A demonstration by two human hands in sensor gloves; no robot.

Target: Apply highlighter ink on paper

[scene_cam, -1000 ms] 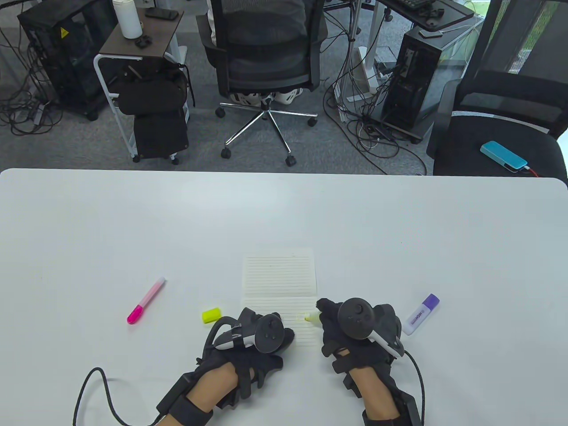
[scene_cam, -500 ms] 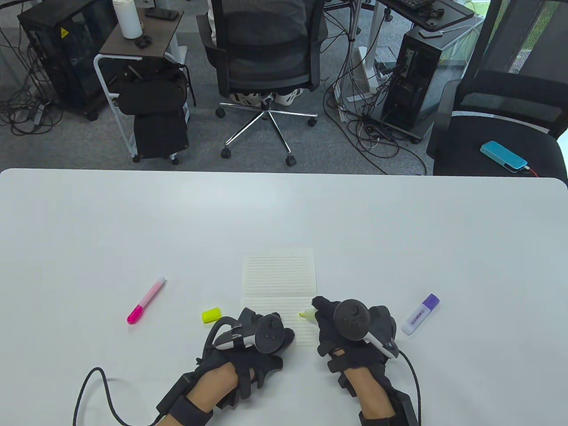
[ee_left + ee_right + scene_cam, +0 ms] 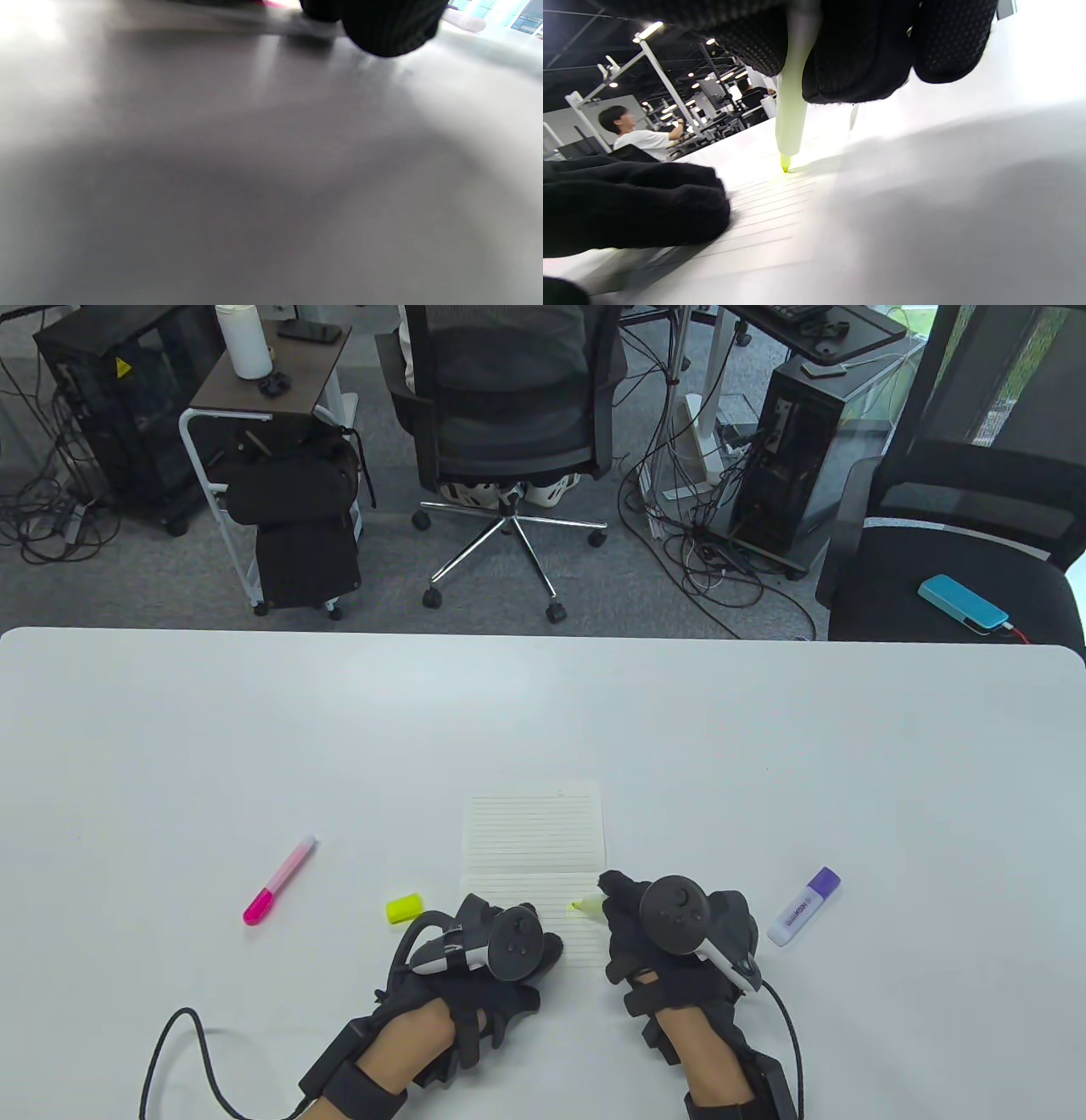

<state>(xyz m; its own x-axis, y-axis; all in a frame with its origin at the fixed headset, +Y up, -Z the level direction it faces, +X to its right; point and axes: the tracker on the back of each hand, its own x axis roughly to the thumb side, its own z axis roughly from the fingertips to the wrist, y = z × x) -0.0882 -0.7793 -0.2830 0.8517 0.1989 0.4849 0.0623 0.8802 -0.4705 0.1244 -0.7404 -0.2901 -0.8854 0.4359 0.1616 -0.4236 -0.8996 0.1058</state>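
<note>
One white worktop (image 3: 764,746), carrying the following.

One sheet of lined paper (image 3: 534,836), at 6 o'clock on the worktop, creased across its middle; the near half lies between the two hands.

Three highlighters, counted:
- One yellow highlighter (image 3: 585,907), uncapped, pinched in the curled fingers of the right hand (image 3: 670,937). Its tip rests on the near half of the paper, toward the sheet's right edge. The right wrist view shows the pale barrel (image 3: 791,110) coming down out of the gloved fingers (image 3: 857,55) and the tip touching a ruled line, with a faint yellow tint on the paper around it.
- One pink highlighter (image 3: 278,881), capped, lying loose at 8 o'clock from the paper, well apart from both hands.
- One purple-capped highlighter (image 3: 803,906), white body, lying just beside the right hand at its 3 o'clock.

One yellow cap (image 3: 404,907), lying loose on the worktop, near the left hand at its 10 o'clock.

One left hand (image 3: 492,950), resting on the near left corner of the paper. Whether its fingers lie flat or curled cannot be told; the tracker covers them.
</note>
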